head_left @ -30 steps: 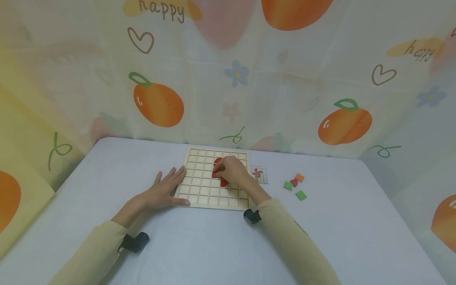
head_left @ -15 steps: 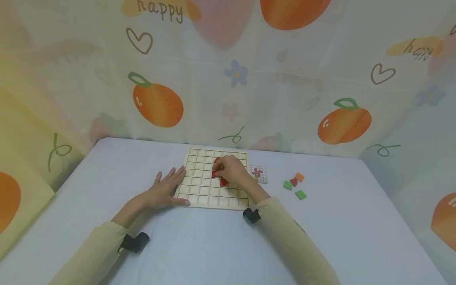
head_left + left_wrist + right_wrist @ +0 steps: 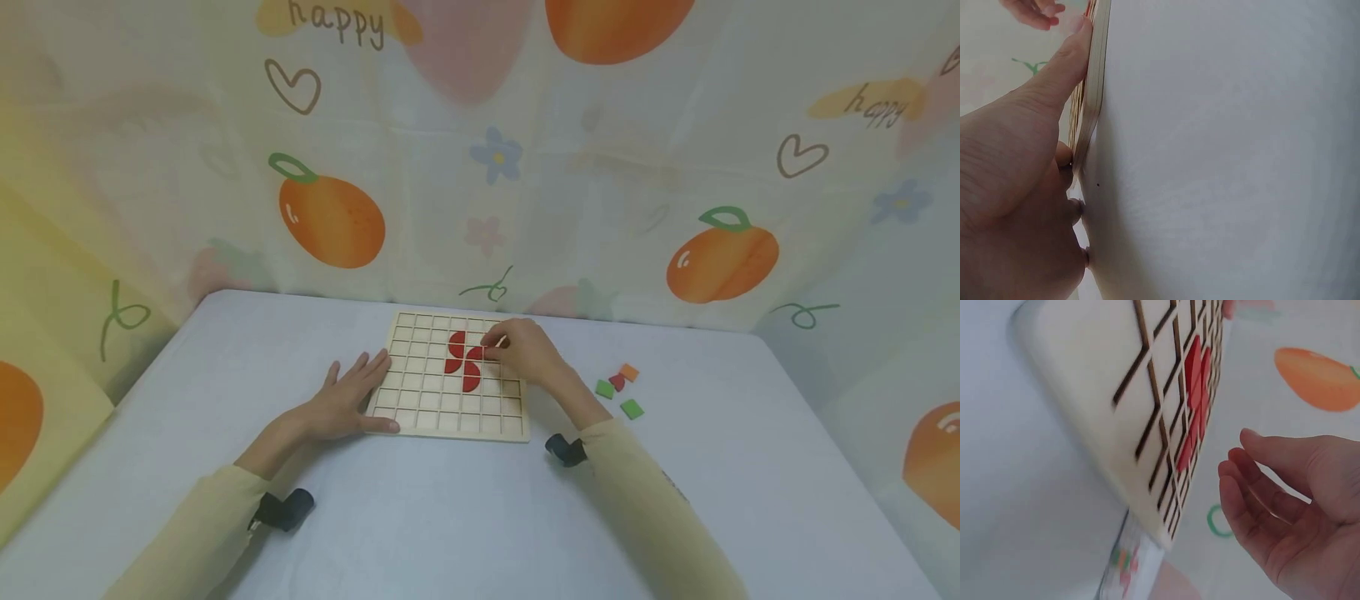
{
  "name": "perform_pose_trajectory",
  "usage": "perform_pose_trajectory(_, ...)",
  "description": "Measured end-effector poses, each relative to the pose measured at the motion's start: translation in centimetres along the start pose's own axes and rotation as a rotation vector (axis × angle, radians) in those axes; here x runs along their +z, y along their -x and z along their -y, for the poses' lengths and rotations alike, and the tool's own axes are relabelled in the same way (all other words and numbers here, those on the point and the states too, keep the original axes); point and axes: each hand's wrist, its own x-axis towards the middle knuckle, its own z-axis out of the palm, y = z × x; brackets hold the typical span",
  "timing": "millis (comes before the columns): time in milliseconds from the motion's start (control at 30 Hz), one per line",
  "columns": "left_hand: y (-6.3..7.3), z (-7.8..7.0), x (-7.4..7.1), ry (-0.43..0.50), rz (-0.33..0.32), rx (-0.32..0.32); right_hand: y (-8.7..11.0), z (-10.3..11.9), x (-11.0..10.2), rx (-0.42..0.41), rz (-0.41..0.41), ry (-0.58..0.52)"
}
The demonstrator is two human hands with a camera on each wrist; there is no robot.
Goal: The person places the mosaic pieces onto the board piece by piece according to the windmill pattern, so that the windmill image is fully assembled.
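Observation:
A pale wooden grid board (image 3: 420,400) lies on the table. Near its middle, several red rounded tiles (image 3: 471,377) sit in the squares in a pinwheel shape. My left hand (image 3: 345,407) lies spread at the board's left side, fingers along that edge and thumb (image 3: 1063,69) against the front edge. Over the board's right part is my right hand (image 3: 527,352), just right of the red tiles; in the right wrist view its fingers (image 3: 1235,500) are loosely bent with nothing between them. The small pattern card (image 3: 1124,565) shows beside the board there, but the right hand hides it in the head view.
To the right of the board lie loose tiles: an orange square (image 3: 629,372), a red rounded one (image 3: 617,382) and two green squares (image 3: 632,409). A printed fruit curtain (image 3: 585,208) hangs behind the white table (image 3: 420,525).
My right hand has let go of the red tile and moved right, uncovering the red pinwheel and covering the pattern card. The left hand has stayed in place.

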Motion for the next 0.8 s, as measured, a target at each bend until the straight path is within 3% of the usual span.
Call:
perform_pose_trajectory(367, -0.1, 0.1, 0.1, -0.012, -0.001, -0.005, 2.7, -3.9, -3.3, 0.055, -0.042, -0.033)
perform_pose_trajectory(567, -0.1, 0.2, 0.3, -0.005, -0.002, -0.004, 4.2, -6.1, -4.0, 0.026, -0.064, 0.035)
perform_pose_trajectory(800, -0.1, 0.2, 0.2, -0.013, -0.006, 0.005, 6.1, -9.0, -5.5, 0.039, -0.022, 0.041)
